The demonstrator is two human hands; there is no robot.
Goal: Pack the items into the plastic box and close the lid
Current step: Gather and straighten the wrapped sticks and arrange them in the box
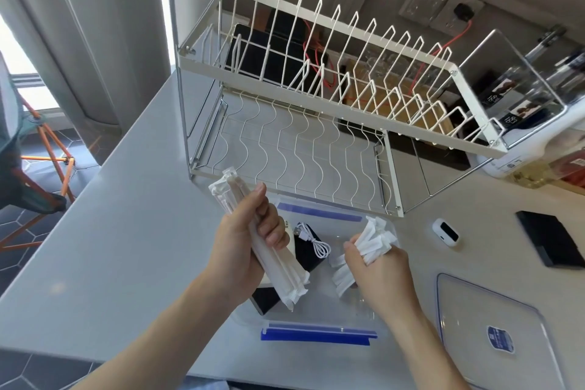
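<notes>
A clear plastic box (319,324) with blue latches sits on the counter in front of me. Inside lie a black block with a white USB cable (313,242) on it and another dark item (264,302). My left hand (240,250) grips a bundle of long white wrapped packets (278,269) above the box's left side. My right hand (380,275) clutches a bunch of short white wrapped packets (373,239) over the box's right half. The clear lid (474,323), with a blue label, lies flat on the counter to the right.
A white two-tier dish rack (304,98) stands just behind the box. A small white device (445,231) and a black flat case (552,242) lie at the right. Bottles and a container stand at the far right. The counter edge runs along the left, with floor below.
</notes>
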